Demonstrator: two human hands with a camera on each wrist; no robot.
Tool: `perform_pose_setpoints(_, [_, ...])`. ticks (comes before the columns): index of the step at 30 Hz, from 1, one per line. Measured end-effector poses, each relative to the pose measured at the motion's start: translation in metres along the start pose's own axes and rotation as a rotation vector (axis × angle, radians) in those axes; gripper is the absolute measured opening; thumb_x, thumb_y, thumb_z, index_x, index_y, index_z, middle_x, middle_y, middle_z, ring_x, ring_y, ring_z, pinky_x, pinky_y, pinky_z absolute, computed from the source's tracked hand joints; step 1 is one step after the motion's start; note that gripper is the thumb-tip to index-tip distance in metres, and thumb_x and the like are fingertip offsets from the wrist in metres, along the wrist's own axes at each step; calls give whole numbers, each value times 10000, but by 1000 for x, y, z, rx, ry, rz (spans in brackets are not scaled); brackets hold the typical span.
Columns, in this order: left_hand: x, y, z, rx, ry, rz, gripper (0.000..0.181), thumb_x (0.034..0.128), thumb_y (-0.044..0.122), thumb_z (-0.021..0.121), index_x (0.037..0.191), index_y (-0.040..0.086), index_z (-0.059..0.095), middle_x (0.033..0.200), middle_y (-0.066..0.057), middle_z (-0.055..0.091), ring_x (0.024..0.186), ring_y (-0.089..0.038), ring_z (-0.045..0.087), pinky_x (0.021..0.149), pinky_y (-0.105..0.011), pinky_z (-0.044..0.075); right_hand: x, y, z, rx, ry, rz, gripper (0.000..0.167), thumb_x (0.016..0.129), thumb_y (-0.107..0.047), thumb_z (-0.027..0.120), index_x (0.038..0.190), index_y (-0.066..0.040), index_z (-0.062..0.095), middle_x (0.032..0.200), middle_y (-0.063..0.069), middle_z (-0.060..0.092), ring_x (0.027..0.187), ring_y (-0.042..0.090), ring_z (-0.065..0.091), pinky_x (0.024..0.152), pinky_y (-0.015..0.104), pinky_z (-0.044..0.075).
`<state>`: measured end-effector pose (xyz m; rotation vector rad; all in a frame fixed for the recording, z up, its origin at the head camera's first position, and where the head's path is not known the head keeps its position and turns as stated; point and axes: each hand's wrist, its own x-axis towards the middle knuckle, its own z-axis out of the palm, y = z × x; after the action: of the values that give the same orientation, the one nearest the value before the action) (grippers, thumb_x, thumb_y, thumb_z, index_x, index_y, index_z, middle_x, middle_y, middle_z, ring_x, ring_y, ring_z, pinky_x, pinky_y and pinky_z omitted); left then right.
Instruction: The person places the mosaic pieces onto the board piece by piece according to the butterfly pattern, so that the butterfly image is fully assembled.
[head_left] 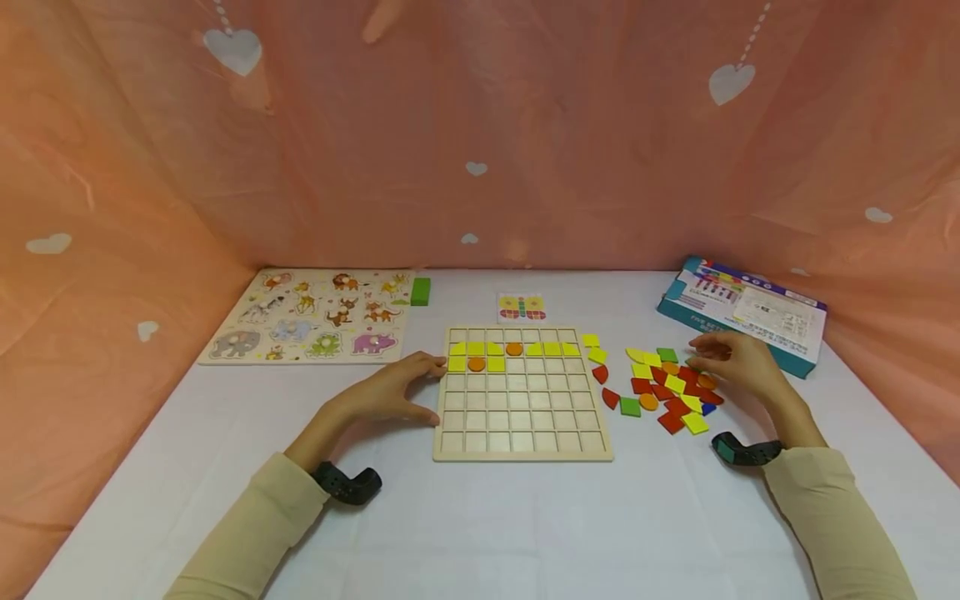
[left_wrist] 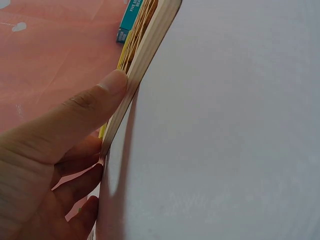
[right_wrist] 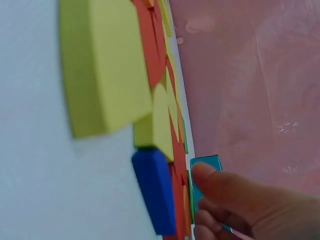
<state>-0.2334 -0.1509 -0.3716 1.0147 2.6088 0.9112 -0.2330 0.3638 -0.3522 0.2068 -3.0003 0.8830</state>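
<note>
A wooden grid board [head_left: 525, 418] lies flat on the table, with yellow pieces and two orange discs [head_left: 513, 349] in its upper cells. My left hand [head_left: 388, 389] rests at the board's left edge, thumb and fingers spread along it. In the left wrist view the thumb [left_wrist: 95, 102] touches the rim. My right hand [head_left: 738, 362] hovers at the far right side of a loose pile of red, yellow, green, orange and blue pieces [head_left: 674, 384]. Its fingers are loosely bent, and no piece shows between them. A blue piece [right_wrist: 154, 192] and yellow ones loom close in the right wrist view.
Behind the board lies a small butterfly pattern card [head_left: 522, 307]. An animal puzzle board [head_left: 315, 317] is at the back left, a green block [head_left: 421, 292] beside it. The teal box [head_left: 750, 312] stands back right. A pink curtain [head_left: 480, 133] closes off the rear.
</note>
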Motion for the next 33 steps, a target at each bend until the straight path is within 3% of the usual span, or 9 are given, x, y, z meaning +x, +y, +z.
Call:
perform_pose_setpoints(7, [1,-1,0,-22,-7,-12,699,712,268,807,1291,12,511,1419,-127,406,1334,-286,329,1120,-450,233,-1,4,3,2,-17,66,523,857,-381,657,1187,19,586,1050,191,614,970,304,523,754,238,467])
perform_pose_setpoints(20, [1,2,0,-16,-6,-12,693,715,271,804,1287,12,511,1423,-129,401,1340,-293,322,1122,-451,226,-2,-3,-1,-5,-29,67,470,848,-331,681,1137,32,609,976,154,629,908,282,527,672,175,474])
perform_pose_setpoints(26, [1,2,0,-18,-11,-13,698,716,275,803,1290,9,508,1425,-130,398,1341,-291,319,1123,-447,225,4,-26,-3,40,87,-61,399,858,-262,679,1129,26,627,996,196,644,858,225,568,659,104,460])
perform_pose_setpoints(30, [0,2,0,-14,-9,-19,700,719,279,802,1296,13,508,1425,-125,400,1335,-286,328,1118,-453,236,18,-56,6,102,129,-162,343,860,-201,678,1132,2,632,1031,180,640,842,141,563,687,65,447])
perform_pose_setpoints(33, [0,2,0,-16,-8,-19,696,717,277,804,1293,16,512,1428,-119,399,1334,-280,330,1118,-449,238,32,-82,19,145,138,-243,314,855,-168,680,1123,-8,640,1053,155,631,872,164,573,727,66,444])
